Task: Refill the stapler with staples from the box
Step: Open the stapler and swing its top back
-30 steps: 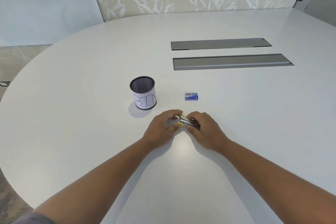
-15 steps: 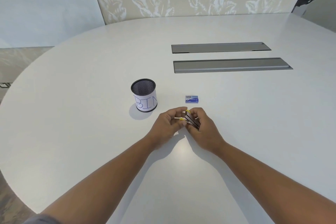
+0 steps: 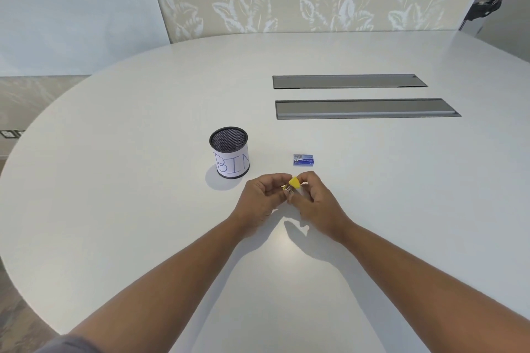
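**Colleague:** What could go wrong from where you are?

**Me:** From the head view, the only one I have, the stapler [image 3: 293, 184] is small and I hold it up off the table [image 3: 143, 180] between both hands. I judge that if its top springs open suddenly it could slip from my fingers and drop. The other risk is the box of staples [image 3: 303, 159]: it sits on the table just beyond my hands, closed as far as I can tell. Tipping it carelessly could scatter the strips, perhaps toward the mesh cup marked BIN [image 3: 230, 153] to its left.

**Colleague:** And your hands?

**Me:** My left hand [image 3: 262, 198] is curled, fingertips pinching the stapler's near end, where a bit of yellow shows. My right hand [image 3: 315, 203] is curled too, thumb and fingers gripping the yellow-capped part from the other side. Neither hand is slack, and neither touches the box.

**Colleague:** Is the stapler open yet?

**Me:** I can't tell; my fingers hide most of it. I judge I'm working on opening it, with no staples taken out so far.
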`<act>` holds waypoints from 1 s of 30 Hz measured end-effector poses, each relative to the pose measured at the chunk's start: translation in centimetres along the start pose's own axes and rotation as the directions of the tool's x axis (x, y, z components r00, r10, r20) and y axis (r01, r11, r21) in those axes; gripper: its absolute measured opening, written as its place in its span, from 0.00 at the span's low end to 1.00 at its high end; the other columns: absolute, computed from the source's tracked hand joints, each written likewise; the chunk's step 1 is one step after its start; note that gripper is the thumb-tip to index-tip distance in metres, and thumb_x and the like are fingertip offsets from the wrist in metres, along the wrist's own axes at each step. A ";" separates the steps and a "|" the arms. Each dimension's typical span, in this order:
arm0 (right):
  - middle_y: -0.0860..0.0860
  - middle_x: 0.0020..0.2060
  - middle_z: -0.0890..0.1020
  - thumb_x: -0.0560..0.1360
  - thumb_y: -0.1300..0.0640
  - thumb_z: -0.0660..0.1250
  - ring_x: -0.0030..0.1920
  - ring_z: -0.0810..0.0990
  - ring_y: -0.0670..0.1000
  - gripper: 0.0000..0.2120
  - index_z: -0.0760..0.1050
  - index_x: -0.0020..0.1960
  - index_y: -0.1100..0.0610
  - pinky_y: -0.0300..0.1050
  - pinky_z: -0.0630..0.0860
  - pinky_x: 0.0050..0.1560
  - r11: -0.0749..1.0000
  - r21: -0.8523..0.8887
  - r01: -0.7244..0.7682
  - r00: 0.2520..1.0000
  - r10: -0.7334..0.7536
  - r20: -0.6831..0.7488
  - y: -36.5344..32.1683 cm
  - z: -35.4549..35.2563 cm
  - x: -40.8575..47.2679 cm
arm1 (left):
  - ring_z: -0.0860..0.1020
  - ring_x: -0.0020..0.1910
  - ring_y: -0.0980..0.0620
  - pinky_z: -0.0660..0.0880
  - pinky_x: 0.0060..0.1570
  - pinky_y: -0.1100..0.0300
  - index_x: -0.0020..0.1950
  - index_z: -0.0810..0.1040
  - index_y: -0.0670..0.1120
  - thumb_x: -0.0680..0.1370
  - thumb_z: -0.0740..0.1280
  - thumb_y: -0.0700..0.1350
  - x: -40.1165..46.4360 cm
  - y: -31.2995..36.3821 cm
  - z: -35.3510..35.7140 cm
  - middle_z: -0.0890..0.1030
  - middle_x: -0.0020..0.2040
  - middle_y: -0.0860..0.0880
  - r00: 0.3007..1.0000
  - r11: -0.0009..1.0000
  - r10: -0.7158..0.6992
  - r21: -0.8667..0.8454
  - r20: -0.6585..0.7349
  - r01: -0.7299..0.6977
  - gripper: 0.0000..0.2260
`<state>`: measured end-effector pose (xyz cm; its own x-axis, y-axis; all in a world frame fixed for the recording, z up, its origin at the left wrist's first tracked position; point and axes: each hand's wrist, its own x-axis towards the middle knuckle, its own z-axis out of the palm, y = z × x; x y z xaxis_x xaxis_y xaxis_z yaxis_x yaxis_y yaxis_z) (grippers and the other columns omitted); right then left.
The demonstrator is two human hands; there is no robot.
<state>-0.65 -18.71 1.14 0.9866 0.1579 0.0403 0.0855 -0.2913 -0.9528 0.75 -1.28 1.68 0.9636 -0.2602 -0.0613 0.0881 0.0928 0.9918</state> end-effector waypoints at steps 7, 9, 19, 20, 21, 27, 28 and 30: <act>0.40 0.39 0.80 0.78 0.35 0.64 0.38 0.79 0.44 0.17 0.72 0.64 0.38 0.51 0.78 0.44 0.985 -0.170 0.044 0.999 -0.046 -0.009 0.9 0.4 -0.2 | 0.83 0.49 0.41 0.80 0.56 0.46 0.57 0.85 0.44 0.75 0.70 0.38 0.0 0.0 -0.3 0.86 0.53 0.38 0.997 0.991 -0.072 -0.116 -0.030 0.068 0.12; 0.36 0.43 0.81 0.75 0.33 0.65 0.43 0.80 0.41 0.18 0.71 0.63 0.34 0.45 0.78 0.47 0.963 -0.254 0.092 0.994 -0.103 -0.030 0.9 0.7 -0.4 | 0.82 0.47 0.41 0.81 0.54 0.50 0.55 0.85 0.42 0.75 0.66 0.40 0.0 0.0 -0.3 0.84 0.49 0.37 0.995 0.981 -0.090 -0.174 -0.031 0.083 0.12; 0.42 0.43 0.76 0.75 0.43 0.70 0.44 0.76 0.45 0.13 0.77 0.57 0.44 0.46 0.75 0.45 0.864 -0.484 0.138 0.967 -0.224 -0.124 1.2 0.8 0.5 | 0.84 0.48 0.47 0.78 0.57 0.47 0.55 0.84 0.45 0.75 0.74 0.42 -0.5 -1.0 -0.4 0.87 0.51 0.42 0.998 1.000 -0.019 0.008 -0.066 0.019 0.09; 0.42 0.43 0.76 0.75 0.43 0.70 0.44 0.77 0.46 0.14 0.77 0.59 0.46 0.46 0.75 0.45 0.860 -0.493 0.131 0.967 -0.220 -0.127 1.2 0.8 0.5 | 0.84 0.48 0.46 0.78 0.57 0.46 0.55 0.84 0.45 0.75 0.75 0.42 -0.5 -0.9 -0.4 0.87 0.51 0.42 0.996 0.999 -0.030 0.009 -0.078 0.031 0.10; 0.42 0.44 0.76 0.75 0.43 0.71 0.44 0.77 0.46 0.17 0.78 0.61 0.47 0.45 0.75 0.46 0.857 -0.499 0.124 0.967 -0.217 -0.134 1.2 0.8 0.6 | 0.84 0.48 0.46 0.78 0.57 0.45 0.55 0.84 0.44 0.74 0.76 0.43 -0.4 -0.8 -0.4 0.87 0.50 0.42 0.995 0.999 -0.044 0.018 -0.087 0.046 0.11; 0.46 0.55 0.82 0.76 0.44 0.69 0.52 0.80 0.48 0.22 0.75 0.68 0.50 0.48 0.77 0.53 0.844 -0.524 0.116 0.969 -0.211 -0.126 1.0 0.9 0.2 | 0.83 0.47 0.49 0.81 0.53 0.57 0.51 0.82 0.37 0.81 0.68 0.44 0.5 0.1 -0.7 0.86 0.48 0.39 0.970 0.973 -0.229 0.050 0.076 0.226 0.10; 0.46 0.57 0.82 0.76 0.42 0.68 0.53 0.80 0.49 0.23 0.75 0.68 0.50 0.48 0.77 0.53 0.831 -0.544 0.115 0.971 -0.210 -0.116 0.9 1.0 0.1 | 0.84 0.46 0.49 0.81 0.51 0.57 0.50 0.82 0.38 0.81 0.67 0.43 0.6 0.2 -0.7 0.85 0.45 0.39 0.965 0.969 -0.246 0.037 0.085 0.244 0.09; 0.46 0.59 0.82 0.75 0.41 0.64 0.54 0.81 0.51 0.24 0.74 0.68 0.49 0.48 0.77 0.53 0.808 -0.581 0.099 0.974 -0.197 -0.109 0.6 1.2 -0.1 | 0.85 0.45 0.48 0.81 0.51 0.57 0.47 0.81 0.40 0.80 0.66 0.42 0.6 0.3 -0.6 0.86 0.44 0.40 0.963 0.966 -0.257 0.054 0.086 0.253 0.07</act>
<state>-0.82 -17.78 0.19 0.9594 0.1087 0.2601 0.2473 -0.7675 -0.5914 1.51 -0.82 1.88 0.8831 -0.3572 -0.3043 0.3154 -0.0284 0.9485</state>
